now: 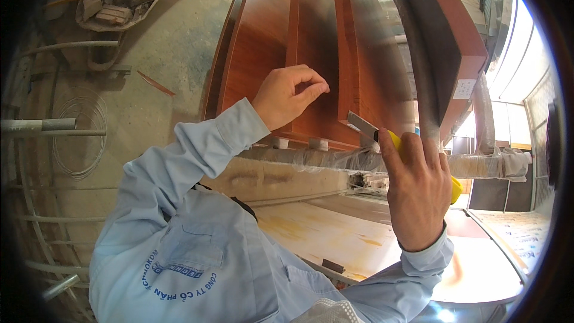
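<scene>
My right hand (pixel 421 188) grips the yellow handle of a putty knife (pixel 363 127), its flat metal blade pointing left. The blade's tip is by the lower end of a reddish-brown wooden panel (pixel 373 66); whether they touch I cannot tell. My left hand (pixel 288 97) is raised in front of another wooden panel (pixel 254 42), thumb and fingertips pinched together. What the pinch holds, if anything, is too small to make out. Several such panels stand on edge side by side, and a thick one (pixel 445 30) on the right bears a white label.
A plastic-wrapped rail (pixel 281 157) runs below the panels. Behind on the left is a container of broken rubble (pixel 122 0). Metal pipes (pixel 39 125) and a coil of wire (pixel 78 134) are at the left. A pale stained board (pixel 335 233) lies beneath the rail.
</scene>
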{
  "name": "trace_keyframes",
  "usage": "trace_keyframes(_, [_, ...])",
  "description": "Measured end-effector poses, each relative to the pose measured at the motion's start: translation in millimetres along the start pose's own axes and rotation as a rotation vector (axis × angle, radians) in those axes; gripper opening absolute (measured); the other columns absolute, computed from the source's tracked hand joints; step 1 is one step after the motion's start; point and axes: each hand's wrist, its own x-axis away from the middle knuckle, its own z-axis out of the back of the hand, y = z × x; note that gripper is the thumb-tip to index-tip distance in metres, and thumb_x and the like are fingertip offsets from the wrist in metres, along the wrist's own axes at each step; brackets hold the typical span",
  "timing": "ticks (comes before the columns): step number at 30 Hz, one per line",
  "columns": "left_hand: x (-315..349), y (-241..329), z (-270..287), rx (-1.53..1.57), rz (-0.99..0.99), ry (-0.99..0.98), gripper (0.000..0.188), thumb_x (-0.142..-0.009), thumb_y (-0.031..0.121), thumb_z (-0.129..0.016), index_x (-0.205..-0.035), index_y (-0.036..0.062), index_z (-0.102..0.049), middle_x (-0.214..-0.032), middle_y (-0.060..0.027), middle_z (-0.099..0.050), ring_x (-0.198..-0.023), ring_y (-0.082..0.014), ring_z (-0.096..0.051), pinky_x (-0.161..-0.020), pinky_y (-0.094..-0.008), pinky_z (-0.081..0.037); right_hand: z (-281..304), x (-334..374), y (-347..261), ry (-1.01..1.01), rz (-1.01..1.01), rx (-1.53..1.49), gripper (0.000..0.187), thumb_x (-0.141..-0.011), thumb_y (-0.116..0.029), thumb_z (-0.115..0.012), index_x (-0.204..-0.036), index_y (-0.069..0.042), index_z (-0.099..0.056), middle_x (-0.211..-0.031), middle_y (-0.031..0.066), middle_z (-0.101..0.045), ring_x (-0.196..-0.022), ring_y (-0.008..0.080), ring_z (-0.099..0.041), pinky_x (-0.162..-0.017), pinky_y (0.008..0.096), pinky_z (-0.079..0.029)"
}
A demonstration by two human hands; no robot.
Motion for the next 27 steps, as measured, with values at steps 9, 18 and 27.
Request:
trace_keyframes(9, [2.7, 0.8, 1.7, 0.006, 0.040, -0.009, 0.016, -0.101, 0.015, -0.066, -0.103, 0.0029, -0.076, -0.097, -0.0036, -0.074, -0.080, -0.0085, -0.062, -0.070, -0.0253, -0.048, -1.6, 0.7, 2.0, -0.007, -0.006, 0.006, 0.043, -0.083, -0.010, -0.064, -0.126, -0.008, -0.068, -0.099, 0.0091, -0.056, -0.094, 0.0254, -0.056, -0.076, 0.0378, -0.045])
trace_keyframes(18, [9.4, -1.4, 2.7, 0.007, 0.044, 0.015, 0.016, -0.100, 0.016, -0.067, -0.102, 0.0030, -0.076, -0.094, -0.0024, -0.073, -0.076, -0.0070, -0.059, -0.067, -0.0243, -0.046, -7.0, -7.8, 5.4, 0.021, -0.017, -0.008, 0.043, -0.082, -0.009, -0.065, -0.125, -0.009, -0.068, -0.101, 0.0092, -0.059, -0.095, 0.0267, -0.057, -0.079, 0.0386, -0.047])
trace_keyframes(27, [15.0, -1.9, 0.1, 0.029, 0.052, 0.010, 0.016, -0.100, 0.017, -0.067, -0.103, 0.0039, -0.076, -0.094, -0.0017, -0.073, -0.075, -0.0066, -0.058, -0.067, -0.0241, -0.046, -12.3, -23.3, 9.6, 0.075, -0.028, 0.020, 0.035, -0.083, -0.012, -0.066, -0.117, -0.009, -0.070, -0.096, 0.0071, -0.060, -0.094, 0.0249, -0.059, -0.077, 0.0390, -0.047])
